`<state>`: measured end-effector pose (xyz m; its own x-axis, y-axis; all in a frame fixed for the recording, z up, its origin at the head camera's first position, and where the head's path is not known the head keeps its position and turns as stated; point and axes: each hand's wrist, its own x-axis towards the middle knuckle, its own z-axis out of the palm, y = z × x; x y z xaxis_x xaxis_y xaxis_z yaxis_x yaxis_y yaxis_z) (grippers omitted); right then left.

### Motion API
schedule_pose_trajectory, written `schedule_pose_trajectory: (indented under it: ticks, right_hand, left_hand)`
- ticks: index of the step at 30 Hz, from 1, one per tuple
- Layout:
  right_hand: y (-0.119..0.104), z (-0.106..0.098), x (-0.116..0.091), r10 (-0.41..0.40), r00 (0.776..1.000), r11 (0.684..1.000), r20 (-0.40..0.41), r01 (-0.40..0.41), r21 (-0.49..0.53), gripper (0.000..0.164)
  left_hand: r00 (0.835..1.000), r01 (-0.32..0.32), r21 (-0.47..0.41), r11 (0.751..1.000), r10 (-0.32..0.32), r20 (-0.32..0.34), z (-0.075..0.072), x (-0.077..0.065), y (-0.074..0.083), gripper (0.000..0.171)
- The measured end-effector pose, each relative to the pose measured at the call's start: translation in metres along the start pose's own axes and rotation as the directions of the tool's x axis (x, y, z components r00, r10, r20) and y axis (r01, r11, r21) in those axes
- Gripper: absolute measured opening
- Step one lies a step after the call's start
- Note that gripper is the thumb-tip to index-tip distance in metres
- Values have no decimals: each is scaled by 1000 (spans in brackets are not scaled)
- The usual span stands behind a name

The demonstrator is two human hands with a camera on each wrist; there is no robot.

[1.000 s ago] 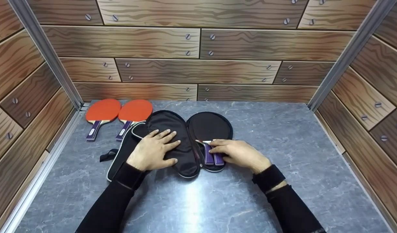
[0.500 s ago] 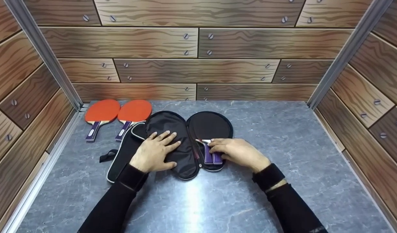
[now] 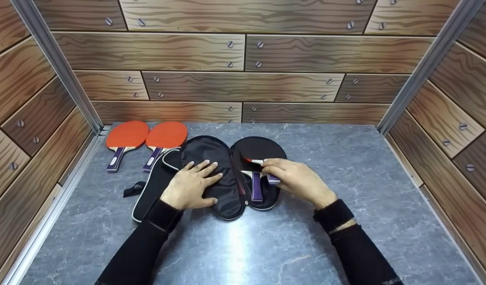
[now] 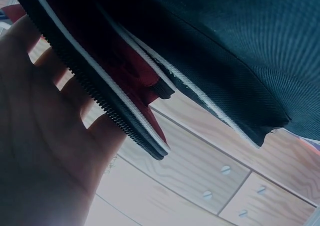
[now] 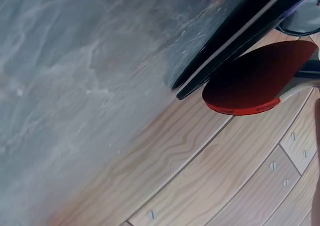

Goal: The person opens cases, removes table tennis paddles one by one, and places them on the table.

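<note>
In the head view, my left hand (image 3: 191, 188) lies spread, fingers straight, on the black lid (image 3: 207, 150) of an unfolded zip paddle case. To the right, my right hand (image 3: 298, 177) grips the purple handle (image 3: 274, 179) of a table tennis paddle, tilted up over the case's other half. The right wrist view shows this paddle's red underside (image 5: 260, 78) raised above the case edge (image 5: 195, 83). A second paddle handle (image 3: 257, 188) lies in the case. In the left wrist view, the palm (image 4: 45, 131) is beside the zipper edge (image 4: 107, 108).
Two red-faced paddles, one at the far left (image 3: 127, 134) and one beside it (image 3: 166, 134), lie at the back left. Another black case (image 3: 148, 200) with white piping lies partly under the lid, a strap (image 3: 133, 190) beside it. Wood-patterned walls (image 3: 243, 87) enclose the grey table (image 3: 326, 245).
My right hand has raised the right-hand paddle's handle out of the case, moving slightly up and right. The other handle stays put. My left hand remains flat on the lid.
</note>
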<state>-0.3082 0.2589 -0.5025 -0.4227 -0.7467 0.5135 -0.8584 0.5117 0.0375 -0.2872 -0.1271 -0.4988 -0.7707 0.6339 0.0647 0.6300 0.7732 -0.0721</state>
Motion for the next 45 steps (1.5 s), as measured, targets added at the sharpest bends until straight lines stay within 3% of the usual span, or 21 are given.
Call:
schedule_pose_trajectory:
  ticks: [8,14,22,30,45]
  right_hand:
    - [5,-8,0,38,982,995,-184,-20,98,60]
    - [8,-16,1,57,962,998,-266,-44,55,54]
    - [9,-27,-3,157,924,987,-349,-163,13,46]
    - [13,-33,-5,197,908,979,-371,-200,31,42]
    - [40,-53,-23,283,875,953,-392,-304,8,45]
  left_hand:
    - [1000,1,-6,1000,-1,5,-1,1,-1,79]
    - [1000,4,-10,1000,-4,15,-3,1,-2,79]
    - [1000,1,-3,1000,-1,16,-2,3,-1,79]
    - [1000,4,-8,1000,-4,-8,2,2,-1,79]
    - [1000,5,-1,1000,-5,3,1,2,0,79]
